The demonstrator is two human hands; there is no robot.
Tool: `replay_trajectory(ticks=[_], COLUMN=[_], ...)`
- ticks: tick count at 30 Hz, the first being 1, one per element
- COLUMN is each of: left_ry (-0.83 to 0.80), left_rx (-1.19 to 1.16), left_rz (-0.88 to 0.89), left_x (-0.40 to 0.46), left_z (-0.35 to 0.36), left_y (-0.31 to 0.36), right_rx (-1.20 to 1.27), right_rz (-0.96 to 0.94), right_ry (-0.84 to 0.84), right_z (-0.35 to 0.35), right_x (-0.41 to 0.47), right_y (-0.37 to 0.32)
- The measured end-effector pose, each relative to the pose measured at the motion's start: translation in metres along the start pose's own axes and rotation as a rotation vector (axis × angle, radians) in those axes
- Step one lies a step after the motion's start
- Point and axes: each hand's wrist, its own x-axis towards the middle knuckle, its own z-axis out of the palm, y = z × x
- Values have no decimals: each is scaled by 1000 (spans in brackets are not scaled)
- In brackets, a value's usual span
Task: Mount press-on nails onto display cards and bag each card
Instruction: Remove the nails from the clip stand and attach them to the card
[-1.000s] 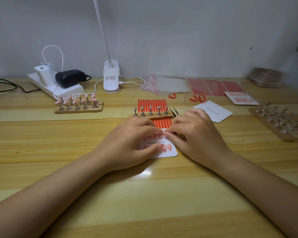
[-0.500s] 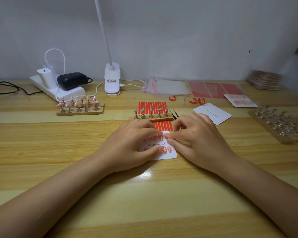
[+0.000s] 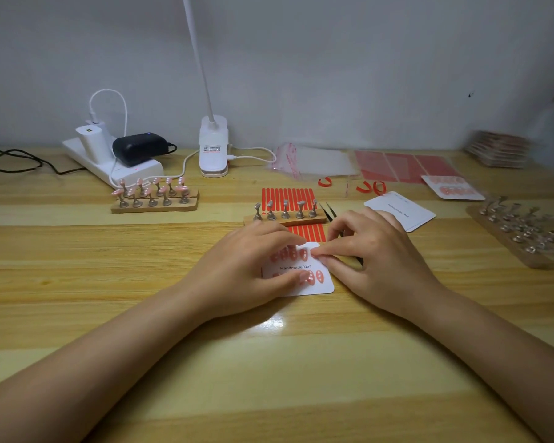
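Little has moved: left hand point(image 3: 237, 270) still presses the card point(image 3: 320, 287); right hand point(image 3: 378, 257) pinches a nail point(image 3: 315, 254) at its top-right.

The worktop point(image 3: 141, 314) is light wood with a glossy finish. The card point(image 3: 320, 287) looks like matt white paper. The small stands point(image 3: 285, 212) are shiny metal on a wooden block point(image 3: 304, 220).

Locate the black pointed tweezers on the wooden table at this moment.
In the head view, the black pointed tweezers lie right of centre, just right of the wooden stand with empty metal nail holders; the right hand covers their near end.
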Motion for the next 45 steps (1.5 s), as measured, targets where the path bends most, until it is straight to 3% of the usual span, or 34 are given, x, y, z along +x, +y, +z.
replay_trajectory(ticks=[7,17,27,35,45], left_ry=[10,4,7,10,10], left_rx=[-12,-21,-8,-12,-17], left_rz=[9,23,22,21,26], left_x=[0,0,2,1,1], left_z=[0,-1,0,0,1], left_y=[-1,0,0,0,0], right_rx=[218,178,375,130,33], right_rz=[147,96,229,83,38], right_ry=[2,-23,11,47,72], right_z=[2,7,10,8,5], right_x=[3,7,10,7,6], right_y=[4,3,5,-1,-5])
